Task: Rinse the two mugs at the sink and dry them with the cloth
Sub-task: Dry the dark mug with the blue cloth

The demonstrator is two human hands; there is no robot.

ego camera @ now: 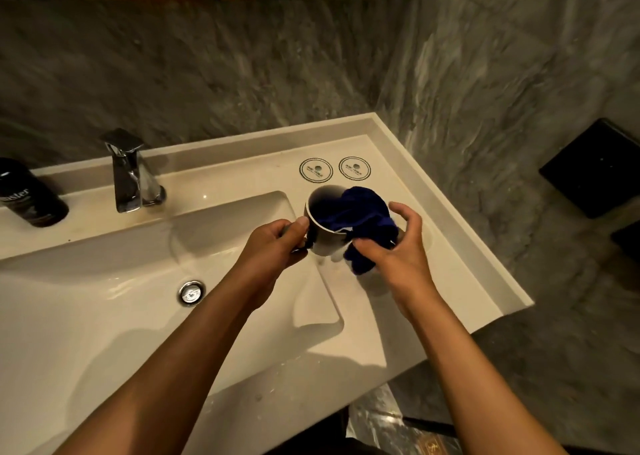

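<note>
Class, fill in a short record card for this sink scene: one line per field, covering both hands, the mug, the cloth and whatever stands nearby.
left hand: grips the mug's handle
right hand: holds the blue cloth
mug: tilted, cloth pushed into its mouth
second mug: not clearly visible
tap: no water running
coasters: two, behind the mug
dark bottle: left of the tap

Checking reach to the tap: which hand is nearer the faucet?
Left. The left hand, holding the mug by its handle, is just right of the faucet; the right hand, gripping the blue cloth, lies farther right.
</note>
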